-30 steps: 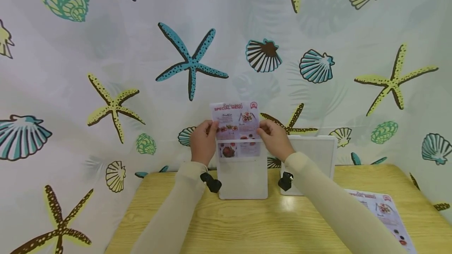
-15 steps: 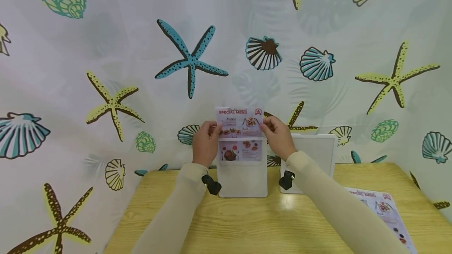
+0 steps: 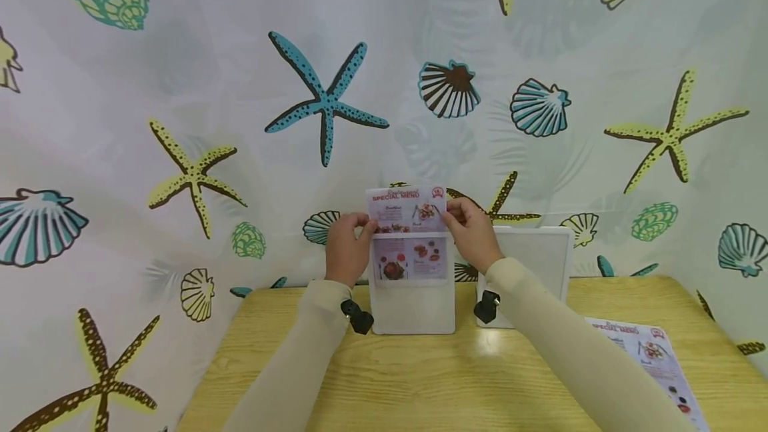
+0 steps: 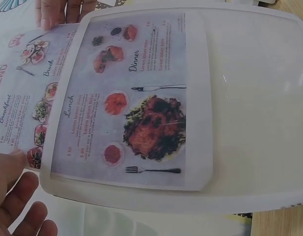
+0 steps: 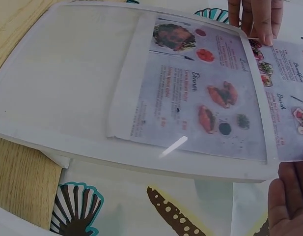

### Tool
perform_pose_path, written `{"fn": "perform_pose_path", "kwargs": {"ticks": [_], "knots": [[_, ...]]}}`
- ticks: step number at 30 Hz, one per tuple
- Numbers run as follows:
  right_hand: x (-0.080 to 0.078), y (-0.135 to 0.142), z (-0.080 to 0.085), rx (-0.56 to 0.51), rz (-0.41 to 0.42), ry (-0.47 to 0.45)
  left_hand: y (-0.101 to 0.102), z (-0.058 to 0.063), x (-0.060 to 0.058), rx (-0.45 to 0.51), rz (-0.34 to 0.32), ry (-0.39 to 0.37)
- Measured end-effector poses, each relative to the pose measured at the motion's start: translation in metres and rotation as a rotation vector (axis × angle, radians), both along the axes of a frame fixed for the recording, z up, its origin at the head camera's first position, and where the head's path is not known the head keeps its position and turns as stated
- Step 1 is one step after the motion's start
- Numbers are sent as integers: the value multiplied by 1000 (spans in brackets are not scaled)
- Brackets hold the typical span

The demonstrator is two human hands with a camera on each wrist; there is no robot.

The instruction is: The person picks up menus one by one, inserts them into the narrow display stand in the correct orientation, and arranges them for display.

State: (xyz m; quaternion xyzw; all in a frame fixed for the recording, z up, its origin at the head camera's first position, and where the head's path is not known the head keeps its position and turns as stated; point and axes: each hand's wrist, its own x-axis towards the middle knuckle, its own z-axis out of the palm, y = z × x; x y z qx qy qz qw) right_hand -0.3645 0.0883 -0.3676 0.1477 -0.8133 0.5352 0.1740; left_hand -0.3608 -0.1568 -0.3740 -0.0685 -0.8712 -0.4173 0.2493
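A printed menu sheet headed "Special Menu" stands partly inside a white upright display frame. Its lower half shows through the clear front, while the upper half sticks out above the frame's top bar. My left hand pinches the sheet's left edge just over that bar. On the opposite edge, my right hand pinches it at about the same height. In the left wrist view, the left thumb lies on the sheet near the frame's corner. Below the sheet's bottom edge, the frame shows plain white.
A second white frame stands to the right, partly behind my right forearm. Another menu sheet lies on the wooden table at the right. Behind the table hangs a curtain printed with shells and starfish.
The menu sheet has slid down into the frame, so less of it stands above the top bar. It also shifted slightly right early on. Both hands keep their pinch on its edges.
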Motion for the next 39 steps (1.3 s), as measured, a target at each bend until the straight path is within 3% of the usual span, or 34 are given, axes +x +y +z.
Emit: {"fn": "perform_pose_path", "kwargs": {"ticks": [18,29,39], "knots": [[4,3,-2,-18,0,-13,0,-4,2,-31,-40,-45],[1,3,-12,26,14,-11,-2,6,3,-14,-38,12],[3,-1,-10,-23,64,-19,-5,-2,5,-24,-31,26]]}}
